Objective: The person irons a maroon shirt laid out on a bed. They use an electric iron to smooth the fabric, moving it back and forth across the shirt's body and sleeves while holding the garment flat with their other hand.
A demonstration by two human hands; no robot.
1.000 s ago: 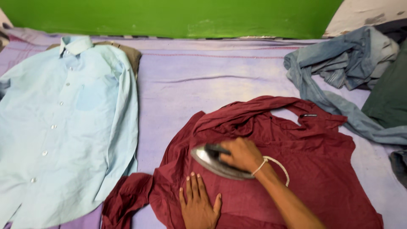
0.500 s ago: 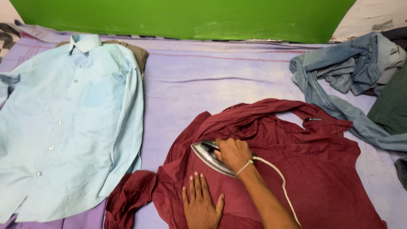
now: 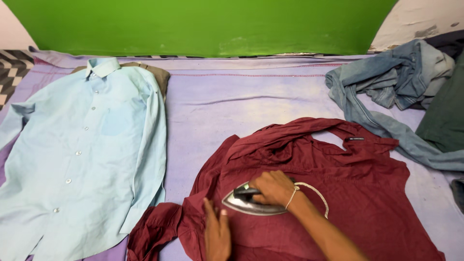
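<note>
A metal iron (image 3: 249,202) sits on a dark red shirt (image 3: 348,193), gripped by the right hand (image 3: 273,187).

The right hand's fingers are curled tight around the iron's dark handle, its pointed tip facing left; a pale cord (image 3: 316,193) loops from behind the wrist across the shirt. The left hand (image 3: 216,232) lies on the red cloth just below and left of the iron's tip, fingers held together and pointing away from the person. The shirt is spread at the near edge of a lilac sheet (image 3: 232,101). A light blue shirt (image 3: 82,154) lies flat, buttoned, toward the left edge. Crumpled denim garments (image 3: 391,87) are heaped at the far right corner, beside a dark green cloth (image 3: 444,116). A green wall (image 3: 203,24) runs behind.
</note>
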